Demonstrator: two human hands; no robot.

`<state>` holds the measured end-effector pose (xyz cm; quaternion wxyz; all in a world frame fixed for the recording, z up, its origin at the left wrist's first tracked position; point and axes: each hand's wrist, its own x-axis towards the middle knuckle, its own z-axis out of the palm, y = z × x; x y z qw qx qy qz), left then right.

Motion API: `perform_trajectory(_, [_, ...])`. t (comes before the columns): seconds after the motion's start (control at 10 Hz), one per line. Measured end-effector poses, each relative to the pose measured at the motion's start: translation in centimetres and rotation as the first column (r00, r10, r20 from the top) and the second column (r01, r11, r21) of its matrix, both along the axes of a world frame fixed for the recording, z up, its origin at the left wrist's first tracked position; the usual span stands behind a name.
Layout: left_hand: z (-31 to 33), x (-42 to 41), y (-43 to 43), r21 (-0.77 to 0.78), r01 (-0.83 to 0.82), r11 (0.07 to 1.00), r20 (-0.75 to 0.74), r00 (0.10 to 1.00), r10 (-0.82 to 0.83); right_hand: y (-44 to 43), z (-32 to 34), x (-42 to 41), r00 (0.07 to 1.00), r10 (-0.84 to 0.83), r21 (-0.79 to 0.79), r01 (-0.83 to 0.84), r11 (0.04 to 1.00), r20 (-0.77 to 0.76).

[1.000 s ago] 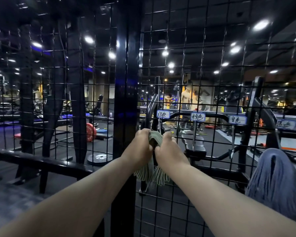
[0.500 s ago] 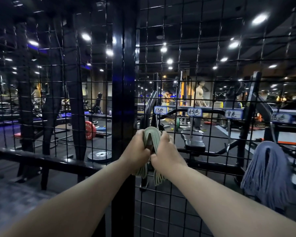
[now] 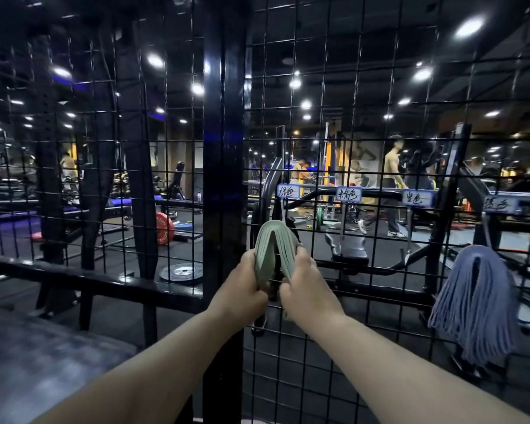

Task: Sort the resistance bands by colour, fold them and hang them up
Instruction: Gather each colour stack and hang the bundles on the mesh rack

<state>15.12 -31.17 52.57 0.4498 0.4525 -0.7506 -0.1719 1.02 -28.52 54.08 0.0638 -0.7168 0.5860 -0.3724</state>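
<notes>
A folded bundle of pale green resistance bands [image 3: 273, 244] arches in front of the black wire grid [image 3: 364, 166], just below the leftmost white label [image 3: 289, 191]. My left hand [image 3: 240, 290] grips its left leg and my right hand [image 3: 306, 286] grips its right leg. A folded bundle of blue bands [image 3: 475, 301] hangs on a hook under the rightmost label [image 3: 501, 205]. Two more labels [image 3: 348, 194] [image 3: 416, 198] sit between them, with bare hooks below. The hook behind the green bundle is hidden.
A thick black post [image 3: 224, 148] stands just left of my hands. A black rail [image 3: 83, 278] runs across the lower left. Behind the grid are gym machines, weight plates [image 3: 165, 228] and people walking.
The green bundle has risen and its fold has spread into an open arch. Both hands now hold it lower on its legs. The view has moved closer to the grid.
</notes>
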Motion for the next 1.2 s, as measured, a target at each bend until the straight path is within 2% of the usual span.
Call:
perform_trajectory(0.1, [-0.2,-0.2,0.3,-0.019,-0.026,0.999,0.011,1.000,0.026,0.1,0.1,-0.5,0.998,-0.055,-0.066,0.054,0.996,-0.017])
perform_trajectory(0.2, [-0.4,-0.4,0.5,-0.014,-0.068,0.998,-0.021,0.997,0.068,0.2,-0.6,-0.7,0.999,-0.040,-0.048,0.041,0.998,0.031])
perform_trajectory(0.3, [-1.0,-0.4,0.7,0.028,-0.069,0.997,-0.061,0.996,0.070,0.6,-2.1,-0.8,0.998,0.061,-0.016,-0.061,0.998,0.027])
perform_trajectory(0.4, [-1.4,-0.4,1.1,0.022,-0.028,0.999,-0.060,0.998,0.030,0.7,-2.9,-0.9,0.997,0.073,-0.001,-0.073,0.997,0.004])
perform_trajectory(0.6, [-1.8,-0.6,1.0,-0.052,-0.056,0.997,-0.003,0.998,0.056,0.5,-3.5,-0.9,0.982,-0.104,-0.152,0.079,0.985,-0.161])
perform_trajectory(0.7, [-2.4,-0.8,1.0,-0.087,-0.092,0.992,-0.004,0.996,0.092,0.8,-3.6,-1.0,0.997,-0.021,-0.140,0.011,0.990,-0.068])
perform_trajectory(0.8, [-3.1,-0.9,1.2,-0.072,-0.132,0.989,-0.053,0.990,0.128,0.9,-3.6,-0.9,0.992,-0.008,-0.100,-0.004,0.995,-0.123])
perform_trajectory(0.9, [-3.8,-0.9,1.3,-0.077,-0.134,0.988,-0.042,0.990,0.131,1.3,-4.5,-0.9,0.904,-0.003,-0.064,-0.027,0.998,-0.428])
perform_trajectory(1.0, [-4.0,-0.8,1.1,-0.129,-0.152,0.980,-0.013,0.988,0.151,0.6,-4.6,-1.1,0.980,-0.021,-0.080,0.005,0.997,-0.197])
perform_trajectory(1.1, [-4.1,-0.7,1.0,-0.147,-0.171,0.974,0.014,0.984,0.175,-0.3,-4.7,-1.5,0.967,-0.046,-0.174,0.002,0.985,-0.249])
perform_trajectory(1.2, [-4.2,-0.8,1.0,-0.162,-0.198,0.967,0.008,0.979,0.202,-0.6,-4.4,-1.7,0.875,-0.209,-0.318,0.067,0.946,-0.437])
